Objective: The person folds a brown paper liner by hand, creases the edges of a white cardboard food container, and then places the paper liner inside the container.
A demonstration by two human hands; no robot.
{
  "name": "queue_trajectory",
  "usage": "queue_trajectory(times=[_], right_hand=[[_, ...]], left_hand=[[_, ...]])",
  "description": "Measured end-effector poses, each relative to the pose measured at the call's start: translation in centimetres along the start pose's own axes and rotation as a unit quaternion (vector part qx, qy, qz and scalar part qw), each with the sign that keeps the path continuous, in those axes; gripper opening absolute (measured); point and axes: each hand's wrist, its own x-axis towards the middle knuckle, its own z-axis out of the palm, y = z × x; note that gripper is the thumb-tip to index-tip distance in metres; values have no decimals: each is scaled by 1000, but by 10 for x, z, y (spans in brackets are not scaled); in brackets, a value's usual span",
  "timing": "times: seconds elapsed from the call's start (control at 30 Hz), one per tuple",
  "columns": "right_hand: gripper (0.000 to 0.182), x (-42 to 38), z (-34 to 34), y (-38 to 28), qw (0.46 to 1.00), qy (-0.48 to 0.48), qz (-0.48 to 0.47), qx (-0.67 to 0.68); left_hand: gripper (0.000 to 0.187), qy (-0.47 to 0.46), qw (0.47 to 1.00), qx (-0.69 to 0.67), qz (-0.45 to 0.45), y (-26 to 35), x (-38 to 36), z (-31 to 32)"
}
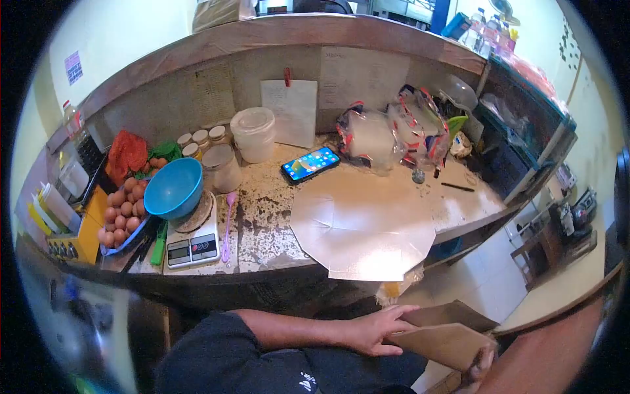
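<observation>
Low in the view, above the lap, a folded piece of brown cardboard (446, 341) stands with its flaps apart. My left hand (380, 330) rests at its left edge, fingers spread, with one finger over the upper edge and the thumb stretched below. At the right end of the cardboard, my right hand (482, 368) is closed round its edge. A flat, creased sheet of pale, shiny cardboard (361, 223) lies on the counter in front, its near edge overhanging the counter edge.
The counter (262, 230) holds a phone (310, 164), a blue bowl (174, 188) by a scale (192, 248), eggs (121, 213), a white tub (253, 134), jars, a pink spoon (228, 226) and plastic-wrapped packs (371, 138). A glass case (525, 131) stands right.
</observation>
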Motion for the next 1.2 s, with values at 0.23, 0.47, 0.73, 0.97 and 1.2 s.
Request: queue_trajectory(times=[0.23, 0.47, 0.73, 0.97, 1.2], right_hand=[[56, -6, 25, 86, 964, 35, 231, 128], [56, -20, 73, 199, 946, 48, 293, 126], [44, 29, 115, 240, 973, -27, 228, -20], [29, 74, 158, 227, 948, -121, 153, -251], [33, 78, 181, 227, 972, -83, 100, -194]], left_hand=[[75, -130, 991, 26, 20, -40, -14, -2], [56, -263, 959, 100, 32, -115, -66, 2], [31, -271, 958, 12, -91, -86, -102, -20], [31, -245, 960, 85, -107, -137, -144, 13], [28, -295, 920, 237, -100, -40, -100, -19]])
